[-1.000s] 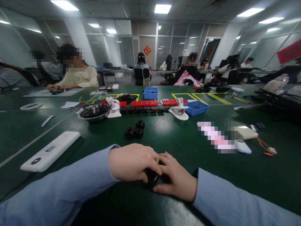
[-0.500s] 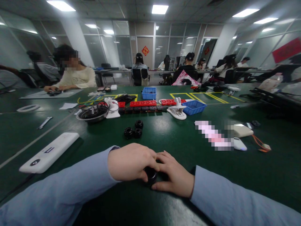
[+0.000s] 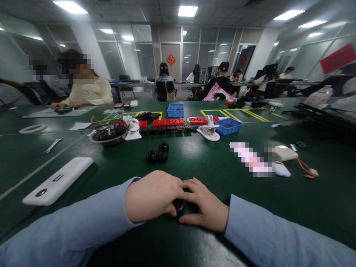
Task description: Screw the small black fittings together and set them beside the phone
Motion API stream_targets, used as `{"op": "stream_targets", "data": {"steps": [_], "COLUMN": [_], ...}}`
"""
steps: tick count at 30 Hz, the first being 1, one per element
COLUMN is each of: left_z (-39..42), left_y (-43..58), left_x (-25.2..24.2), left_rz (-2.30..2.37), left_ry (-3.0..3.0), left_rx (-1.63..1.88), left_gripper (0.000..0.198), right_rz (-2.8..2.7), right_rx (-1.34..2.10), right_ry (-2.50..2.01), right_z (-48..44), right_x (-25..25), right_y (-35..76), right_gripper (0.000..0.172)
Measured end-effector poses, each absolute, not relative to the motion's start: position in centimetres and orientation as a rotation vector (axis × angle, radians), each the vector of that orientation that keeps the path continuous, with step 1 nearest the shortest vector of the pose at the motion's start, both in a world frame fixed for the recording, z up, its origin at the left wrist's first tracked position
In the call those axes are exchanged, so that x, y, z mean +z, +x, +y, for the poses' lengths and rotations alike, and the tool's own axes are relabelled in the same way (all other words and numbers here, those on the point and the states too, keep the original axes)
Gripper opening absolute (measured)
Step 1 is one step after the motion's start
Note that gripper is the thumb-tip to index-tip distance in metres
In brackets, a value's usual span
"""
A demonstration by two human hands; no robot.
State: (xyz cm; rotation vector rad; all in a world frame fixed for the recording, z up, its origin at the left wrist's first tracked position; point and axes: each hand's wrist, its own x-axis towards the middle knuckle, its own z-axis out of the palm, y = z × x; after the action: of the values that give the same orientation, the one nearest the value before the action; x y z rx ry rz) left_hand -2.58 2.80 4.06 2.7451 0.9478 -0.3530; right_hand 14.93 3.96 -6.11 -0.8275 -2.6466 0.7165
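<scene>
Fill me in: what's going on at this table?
The person's bare left hand grips a glossy black round part at the dark green tabletop, while the bare right hand curves around its right side. The hands hide much of it. Three black ring-shaped parts are grouped beyond them, in front of a row of red rectangular pieces.

Black round part (image 3: 180, 206) mostly masked by left hand (image 3: 154, 194) and right hand (image 3: 207, 205) (far side quite lost!), blue sleeves (image 3: 69, 222) running off the edges, pink item (image 3: 251, 160) pixelated past telling, bits in far blue tray (image 3: 175, 113) too tiny.
</scene>
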Motion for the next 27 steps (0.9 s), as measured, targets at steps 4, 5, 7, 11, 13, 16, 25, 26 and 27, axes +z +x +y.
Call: {"op": "stream_targets", "data": {"steps": [4,5,7,11,13,16,25,26,27], "left_z": [2.6,2.6,2.5,2.4,2.3,2.3,1.8,1.8,1.8], "left_y": [-2.4,-2.4,-2.4,-2.3,-2.2,-1.9,-1.0,-0.9,-0.9], "left_x": [3.8,3.7,3.7,3.7,3.8,3.9,4.6,4.6,4.4], "left_rz": [1.031,1.046,1.067,1.099,1.123,1.164,1.307,1.319,1.329], "left_ry": [2.746,2.744,2.734,2.719,2.708,2.691,2.637,2.635,2.637], "left_rx": [-0.376,-0.378,-0.382,-0.41,-0.425,-0.463,-0.569,-0.582,-0.593], "left_gripper": [0.034,0.033,0.033,0.034,0.033,0.03,0.027,0.028,0.029], "right_rz": [-2.649,-2.649,-2.646,-2.644,-2.649,-2.658,-2.651,-2.653,-2.651], "right_rx": [0.686,0.68,0.674,0.682,0.686,0.687,0.687,0.684,0.679], "right_ry": [-0.82,-0.819,-0.825,-0.824,-0.825,-0.834,-0.83,-0.829,-0.826], "right_z": [4.0,4.0,4.0,4.0,4.0,3.9,3.9,4.0,4.0], "right_x": [-6.3,-6.3,-6.4,-6.4,-6.3,-6.0,-6.1,-6.1,-6.2], "right_y": [15.0,15.0,15.0,15.0,15.0,14.9,14.9,15.0,15.0], "right_gripper": [0.054,0.054,0.054,0.053,0.052,0.051,0.047,0.047,0.048]}}
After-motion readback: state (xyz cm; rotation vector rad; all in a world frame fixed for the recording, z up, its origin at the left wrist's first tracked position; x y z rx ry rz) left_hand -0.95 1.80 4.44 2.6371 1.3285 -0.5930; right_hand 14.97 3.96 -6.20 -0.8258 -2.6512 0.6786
